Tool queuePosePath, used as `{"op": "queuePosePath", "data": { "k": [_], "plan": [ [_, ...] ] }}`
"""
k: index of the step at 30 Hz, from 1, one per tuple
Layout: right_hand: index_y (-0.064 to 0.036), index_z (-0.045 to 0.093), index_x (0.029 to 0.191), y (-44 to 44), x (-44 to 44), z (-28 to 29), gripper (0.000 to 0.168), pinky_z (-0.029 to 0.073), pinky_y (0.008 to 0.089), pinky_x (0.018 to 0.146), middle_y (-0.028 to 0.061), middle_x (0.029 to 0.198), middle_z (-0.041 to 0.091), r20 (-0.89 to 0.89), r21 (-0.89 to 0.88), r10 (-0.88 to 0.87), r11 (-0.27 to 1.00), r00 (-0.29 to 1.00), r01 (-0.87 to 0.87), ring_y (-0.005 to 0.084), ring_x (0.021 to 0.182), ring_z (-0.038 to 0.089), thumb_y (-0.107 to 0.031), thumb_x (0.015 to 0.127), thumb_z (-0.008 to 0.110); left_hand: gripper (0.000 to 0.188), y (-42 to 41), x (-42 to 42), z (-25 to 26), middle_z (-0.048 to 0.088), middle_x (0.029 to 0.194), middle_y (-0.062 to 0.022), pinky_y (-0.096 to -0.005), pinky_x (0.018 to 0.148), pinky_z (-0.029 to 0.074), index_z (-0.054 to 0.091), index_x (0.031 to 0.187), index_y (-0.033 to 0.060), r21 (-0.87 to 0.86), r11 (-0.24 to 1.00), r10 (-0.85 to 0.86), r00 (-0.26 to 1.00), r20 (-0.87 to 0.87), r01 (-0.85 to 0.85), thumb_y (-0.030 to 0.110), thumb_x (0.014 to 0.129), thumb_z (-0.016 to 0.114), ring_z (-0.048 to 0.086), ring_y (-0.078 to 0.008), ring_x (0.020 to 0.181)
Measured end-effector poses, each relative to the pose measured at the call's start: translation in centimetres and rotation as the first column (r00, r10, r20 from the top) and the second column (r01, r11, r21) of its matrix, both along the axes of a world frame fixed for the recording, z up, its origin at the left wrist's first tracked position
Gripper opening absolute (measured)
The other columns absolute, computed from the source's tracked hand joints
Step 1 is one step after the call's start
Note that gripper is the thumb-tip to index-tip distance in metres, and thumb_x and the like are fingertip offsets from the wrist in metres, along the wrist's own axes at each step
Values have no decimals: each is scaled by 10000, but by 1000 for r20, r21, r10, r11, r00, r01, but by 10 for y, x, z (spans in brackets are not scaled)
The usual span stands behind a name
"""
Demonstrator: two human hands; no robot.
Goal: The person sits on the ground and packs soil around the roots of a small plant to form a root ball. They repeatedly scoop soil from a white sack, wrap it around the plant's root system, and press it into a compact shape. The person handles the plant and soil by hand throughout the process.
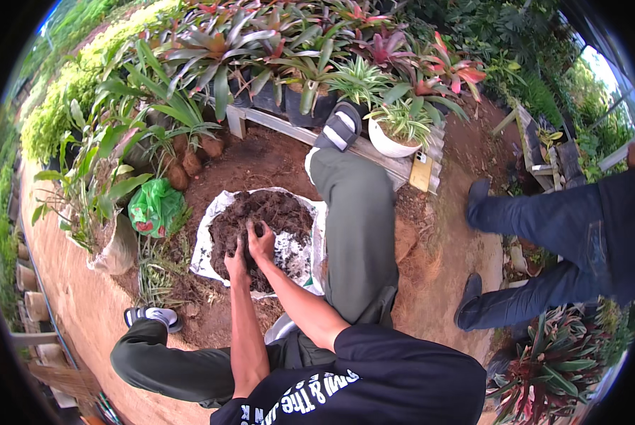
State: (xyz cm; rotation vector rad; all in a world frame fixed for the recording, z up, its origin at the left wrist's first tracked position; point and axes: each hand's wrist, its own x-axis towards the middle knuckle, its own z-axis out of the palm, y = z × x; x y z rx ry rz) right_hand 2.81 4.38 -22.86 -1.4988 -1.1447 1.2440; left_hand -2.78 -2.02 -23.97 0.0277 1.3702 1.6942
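Dark, fibrous soil (275,210) lies heaped on a white sack (205,234) spread on the ground between my legs. Both my hands are at the left part of the heap, close together with palms facing each other. My left hand (236,261) touches the soil, its fingers pointing up the picture. My right hand (260,241) is beside it, thumb and fingers curved. Dark soil shows between the two hands; whether either hand grips some of it cannot be told. White sack surface shows through a thin scatter of soil to the right of my right hand.
A green plastic bag (157,208) sits left of the sack. Potted bromeliads (309,79) stand beyond on a low bench, with a white pot (392,139) and a phone (420,171) at its right. Coconut husks (178,172) lie upper left. Another person (551,218) stands at right.
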Motion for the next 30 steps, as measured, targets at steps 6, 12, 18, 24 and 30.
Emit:
{"op": "queuePosePath", "data": {
  "k": [6, 12, 18, 24, 30],
  "plan": [
    [47, 676, 951, 2, -19, -21, 359, 482, 343, 758, 145, 864, 702, -238, 71, -167, 980, 957, 188, 213, 797, 639, -307, 893, 659, 435, -1, 0, 10, 623, 1179, -92, -331, 855, 514, 550, 1250, 2, 16, 997, 74, 990, -122, -73, 220, 899, 685, 615, -206, 1001],
    [42, 680, 939, 4, -24, -48, 418, 475, 350, 768, 122, 880, 703, -216, 12, -141, 989, 966, 147, 203, 800, 621, -372, 894, 644, 447, -3, 8, 18, 630, 1148, -100, -332, 835, 521, 547, 1226, -11, 23, 987, 162, 982, -100, -161, 229, 883, 705, 619, -204, 984],
    [44, 651, 983, 4, -5, -69, 412, 458, 329, 749, 86, 881, 673, -176, -91, 29, 995, 984, -45, 168, 789, 571, -360, 909, 623, 530, -3, 15, 2, 625, 1172, -118, -334, 851, 510, 523, 1241, -27, -145, 960, 220, 966, -134, -239, 214, 831, 760, 620, -210, 984],
    [59, 655, 1002, 1, 18, -80, 434, 470, 336, 796, 134, 940, 698, -95, -80, -2, 997, 995, -5, 196, 840, 614, -364, 909, 624, 499, -2, 23, -5, 652, 1081, -117, -335, 809, 526, 564, 1165, -33, -162, 969, 158, 974, -162, -185, 196, 789, 799, 633, -198, 913],
    [54, 660, 1041, -1, 36, -83, 574, 458, 371, 868, 193, 1022, 691, 93, -121, -30, 992, 995, 42, 303, 967, 645, -487, 848, 651, 496, -2, 25, -13, 648, 1068, -124, -332, 817, 524, 560, 1154, -34, -146, 970, 176, 974, -140, -196, 187, 783, 804, 630, -197, 902]
  ]
}}
